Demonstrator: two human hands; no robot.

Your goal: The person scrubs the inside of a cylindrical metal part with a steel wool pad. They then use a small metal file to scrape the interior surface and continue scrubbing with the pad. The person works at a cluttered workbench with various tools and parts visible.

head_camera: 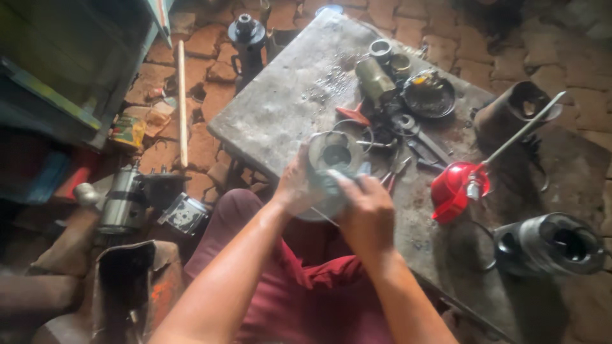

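Gripping the round metal housing (pixel 334 156) from its left side, the left hand (pixel 294 186) held it above the near edge of the grey metal table (pixel 280 108). The right hand (pixel 364 213) was closed on a cloth (pixel 331 181) pressed against the housing's front. Wiping well probably called for a firm left-hand hold. Farther right stood a red oil can (pixel 454 191).

Both forearms are bare, with no sleeves reaching the wrists; the left hand (pixel 294 185) and right hand (pixel 366 213) wear no gloves, rings or watch; the legs are in maroon cloth (creased, loose).
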